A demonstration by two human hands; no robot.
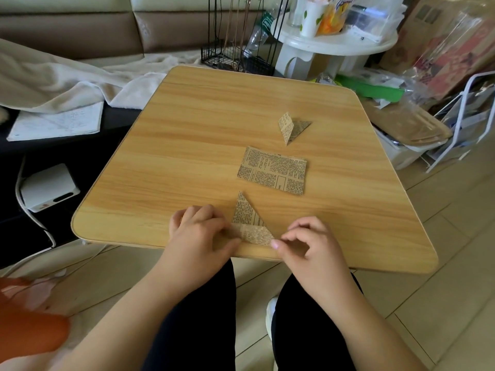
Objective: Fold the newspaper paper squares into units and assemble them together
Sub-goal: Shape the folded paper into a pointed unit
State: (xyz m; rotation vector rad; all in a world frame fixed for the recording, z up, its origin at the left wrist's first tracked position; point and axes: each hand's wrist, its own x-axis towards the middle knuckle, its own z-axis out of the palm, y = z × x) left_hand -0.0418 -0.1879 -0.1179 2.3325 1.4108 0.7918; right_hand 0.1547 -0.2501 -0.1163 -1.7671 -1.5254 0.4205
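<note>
Your left hand (199, 230) and right hand (308, 242) pinch the bottom flap of a triangular folded newsprint unit (247, 220) at the wooden table's (187, 145) near edge; flat newsprint squares (272, 170) and a finished folded unit (292, 127) lie beyond.

A wooden table (187, 135) stands on a tiled floor (442, 303). Behind it are a black wire rack (235, 57) and a white round stand (332, 46) carrying cups. At left, a pale blanket (67, 81) lies beside a notebook (59, 123) and a white box (49, 187).
</note>
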